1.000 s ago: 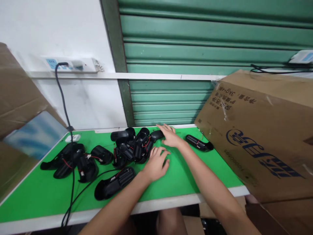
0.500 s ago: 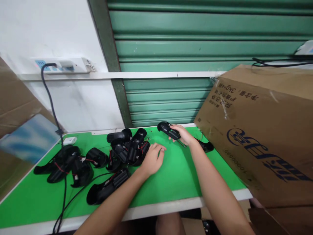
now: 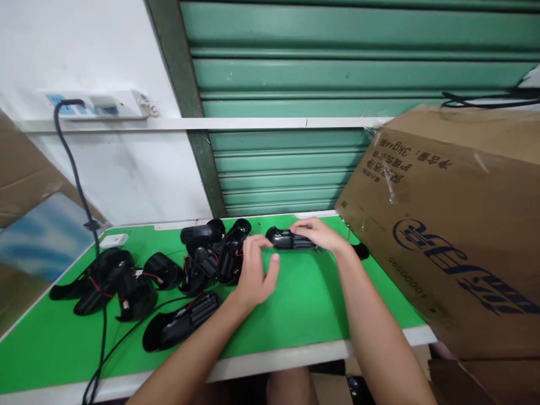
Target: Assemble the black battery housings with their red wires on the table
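Observation:
A black plastic housing [image 3: 284, 239] is at the back middle of the green table, with my right hand [image 3: 316, 232] closed on its right part. My left hand [image 3: 258, 273] is just left of it, fingers apart and holding nothing, beside a pile of similar black parts [image 3: 205, 256] with red wires. Another long black housing [image 3: 181, 322] lies near my left forearm. Further left is a second group of black parts [image 3: 137, 295]. One more black piece [image 3: 361, 251] lies beyond my right wrist, partly hidden.
A large cardboard box [image 3: 442, 225] borders the table [image 3: 295, 320] on the right. A black cable [image 3: 80, 185] hangs from a power strip [image 3: 135, 106] down across the left side. A small white object [image 3: 115, 241] lies at the back left.
The housing in my right hand has come down and turned more level. My left hand has shifted slightly left and raised its fingers near it. The view has shifted slightly.

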Demonstrator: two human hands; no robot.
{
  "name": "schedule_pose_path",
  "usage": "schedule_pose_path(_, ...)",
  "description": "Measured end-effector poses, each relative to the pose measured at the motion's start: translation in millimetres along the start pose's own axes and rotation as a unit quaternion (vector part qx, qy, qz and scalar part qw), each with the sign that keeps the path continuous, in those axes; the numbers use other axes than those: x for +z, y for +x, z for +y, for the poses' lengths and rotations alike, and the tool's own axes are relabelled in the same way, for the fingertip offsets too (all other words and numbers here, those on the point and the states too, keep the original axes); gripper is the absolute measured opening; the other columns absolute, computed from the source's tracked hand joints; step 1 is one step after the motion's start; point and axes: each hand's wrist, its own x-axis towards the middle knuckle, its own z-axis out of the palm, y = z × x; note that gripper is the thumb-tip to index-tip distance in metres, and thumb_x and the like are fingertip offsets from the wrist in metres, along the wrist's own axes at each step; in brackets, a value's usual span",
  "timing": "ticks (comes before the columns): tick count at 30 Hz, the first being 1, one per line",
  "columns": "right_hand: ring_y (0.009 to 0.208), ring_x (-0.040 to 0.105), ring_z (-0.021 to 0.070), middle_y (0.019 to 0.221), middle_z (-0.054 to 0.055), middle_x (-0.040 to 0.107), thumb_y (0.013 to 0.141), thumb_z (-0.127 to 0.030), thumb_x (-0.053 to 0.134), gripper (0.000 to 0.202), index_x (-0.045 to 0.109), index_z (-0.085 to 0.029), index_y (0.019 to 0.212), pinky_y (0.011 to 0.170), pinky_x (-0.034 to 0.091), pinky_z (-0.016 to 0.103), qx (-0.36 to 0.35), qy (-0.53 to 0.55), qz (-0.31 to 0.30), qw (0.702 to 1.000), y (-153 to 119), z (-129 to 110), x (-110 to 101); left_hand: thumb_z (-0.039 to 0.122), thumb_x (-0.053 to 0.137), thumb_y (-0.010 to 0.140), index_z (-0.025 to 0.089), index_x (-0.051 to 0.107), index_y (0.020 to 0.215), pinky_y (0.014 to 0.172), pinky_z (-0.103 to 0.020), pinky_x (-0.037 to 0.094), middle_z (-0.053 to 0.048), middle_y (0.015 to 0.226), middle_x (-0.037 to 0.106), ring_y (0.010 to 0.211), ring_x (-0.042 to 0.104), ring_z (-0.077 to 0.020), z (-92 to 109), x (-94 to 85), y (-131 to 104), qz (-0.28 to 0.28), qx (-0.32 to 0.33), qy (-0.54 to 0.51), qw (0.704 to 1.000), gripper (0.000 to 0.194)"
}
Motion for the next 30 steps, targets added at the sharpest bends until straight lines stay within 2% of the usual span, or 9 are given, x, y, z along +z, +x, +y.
schedule_pose_path(2,0.064,0.064,0.0147,0.073,0.004,0.075,0.069,-0.043,0.082,0.031,0.08,-0.015,0.079,0.06,0.048,0.025,-0.014,-0.006,-0.064,0.998,-9.5,-9.0,-5.6,0.049,0.052,0.096,0.023,0.048,0.122,0.109,-0.048,0.044,-0.014,0.131,0.052,0.128,0.051,-0.0272,2.3,0.9,6.5,0.043,-0.09,-0.12,0.988,0.037)
schedule_pose_path(3,0.064,0.064,0.0148,0.072,0.004,0.075,0.067,-0.045,0.083,0.032,0.08,-0.014,0.077,0.062,0.048,0.026,-0.019,-0.01,-0.106,0.994,-13.3,-13.2,-6.2,0.054,0.051,0.095,0.024,0.045,0.127,0.108,-0.048,0.046,-0.014,0.135,0.051,0.128,0.053,-0.0271,4.2,1.5,9.5,0.012,-0.163,-0.204,0.965,0.044)
schedule_pose_path(4,0.064,0.063,0.0148,0.071,0.004,0.075,0.068,-0.046,0.083,0.033,0.08,-0.014,0.077,0.064,0.048,0.026,-0.023,-0.015,-0.147,0.989,-16.1,-16.8,-4.9,0.059,0.049,0.095,0.026,0.043,0.131,0.104,-0.048,0.049,-0.013,0.134,0.053,0.124,0.057,-0.0271,6.4,2.1,11.8,-0.054,-0.244,-0.292,0.923,0.05)
schedule_pose_path(7,0.063,0.064,0.0145,0.07,0.004,0.075,0.069,-0.047,0.084,0.034,0.079,-0.015,0.079,0.062,0.048,0.026,-0.034,-0.007,-0.201,0.979,-16.4,-22.6,8.3,0.063,0.057,0.089,0.022,0.051,0.123,0.084,-0.044,0.056,-0.012,0.117,0.065,0.095,0.069,-0.0249,11.9,3.8,13.6,-0.295,-0.42,-0.461,0.724,0.054)
schedule_pose_path(9,0.06,0.062,0.0131,0.067,0.002,0.073,0.071,-0.047,0.083,0.036,0.077,-0.015,0.084,0.058,0.045,0.024,-0.046,0.014,-0.166,0.985,-12.0,-22.2,19.4,0.052,0.071,0.083,0.02,0.057,0.112,0.076,-0.035,0.054,-0.01,0.107,0.068,0.083,0.068,-0.0201,12.8,5.5,11.5,-0.346,-0.454,-0.482,0.665,0.046)
schedule_pose_path(17,0.052,0.052,0.0122,0.064,0.001,0.065,0.083,-0.052,0.064,0.036,0.071,-0.017,0.087,0.052,0.04,0.025,-0.083,0.015,0.007,0.996,5.5,-13.5,40.3,0.054,0.048,0.099,0.018,0.065,0.117,0.083,-0.032,0.054,-0.007,0.097,0.074,0.083,0.071,-0.0179,15.7,18.2,8.8,-0.26,-0.493,-0.483,0.675,0.044)
schedule_pose_path(21,0.071,0.063,0.0167,0.086,0.007,0.074,0.091,-0.04,0.05,0.031,0.071,-0.017,0.092,0.065,0.046,0.026,-0.053,-0.202,0.148,0.967,-2.0,-10.8,15.5,0.054,0.041,0.102,0.019,0.063,0.127,0.082,-0.036,0.057,-0.007,0.093,0.075,0.084,0.075,-0.0212,14.9,10.2,14.5,-0.198,-0.519,-0.456,0.695,0.048)
schedule_pose_path(25,0.068,0.065,0.0187,0.07,0.006,0.073,0.077,-0.024,0.066,0.01,0.071,-0.017,0.071,0.061,0.042,0.026,0.094,-0.388,0.087,0.913,-14.5,-4.0,-6.3,0.048,0.04,0.102,0.015,0.064,0.125,0.081,-0.036,0.059,-0.012,0.104,0.076,0.094,0.075,-0.0239,7.1,1.2,18.8,-0.166,-0.535,-0.433,0.706,0.047)
schedule_pose_path(30,0.072,0.068,0.0225,0.071,0.01,0.073,0.066,-0.01,0.067,0.01,0.073,-0.016,0.071,0.061,0.041,0.027,0.164,-0.457,0.047,0.873,-14.1,2.1,6.5,0.042,0.03,0.103,0.012,0.066,0.126,0.07,-0.038,0.06,-0.017,0.117,0.073,0.097,0.074,-0.0282,2.2,1.4,19.1,-0.171,-0.51,-0.429,0.725,0.052)
